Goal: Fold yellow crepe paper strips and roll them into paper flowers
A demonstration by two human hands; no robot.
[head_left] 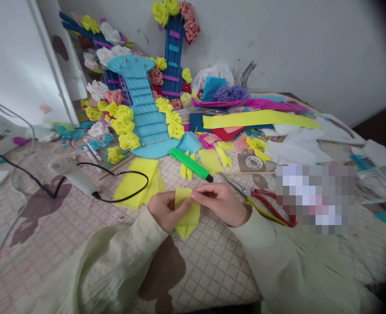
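Observation:
Between my two hands, over the near part of the table, is a folded piece of thin yellow paper [187, 222]. My left hand [167, 211] is closed on its left side, thumb across the front. With thumb and forefinger, my right hand [224, 203] pinches its upper right edge. A stack of yellow sheets [137, 183] lies just beyond my left hand. Past the held piece rests a green utility knife [191, 163]. Scissors with red and yellow handles [268, 203] lie close to my right hand.
A white glue gun [73, 176] with a black cord lies at the left. Blue paper harps or instruments [143, 104] with yellow, pink and white paper flowers [122, 120] lean at the back. A long yellow strip [258, 120] tops a paper pile. A tape roll [254, 162] lies right.

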